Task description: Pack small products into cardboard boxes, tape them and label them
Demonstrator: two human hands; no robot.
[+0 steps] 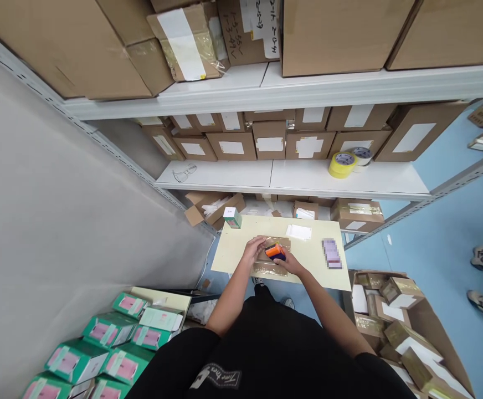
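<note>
The right hand [290, 262] is clamping around an orange-and-dark-blue tool [273, 251], apparently a tape dispenser, and is holding it tilted over the brown carton [268, 269], with the orange part facing the left hand [255, 247], a pose that probably suits working along the carton's top. The left hand is lying over the carton's left part with its fingers close together, seemingly steadying it; whether it is also pinching an edge, I cannot tell. The carton is sitting at the middle of the counter's [229, 249] near edge, directly before the body, which is letting both forearms reach it evenly. Around it, smaller items are keeping to the margins, likely so that the middle can serve for handling: a green-and-white box [232, 218] is standing at the far left corner, white slips [298, 232] are lying near the far edge, right of centre, and a purple item [332, 254], too blurred to identify, is resting along the right edge. Yellow tape rolls [342, 165] are sitting near the front edge of the middle shelf [299, 176], toward its right end, perhaps as handy spares. Beyond the counter's near right corner, a large carton [438, 327] is gathering small boxes [403, 291] within arm's reach.
</note>
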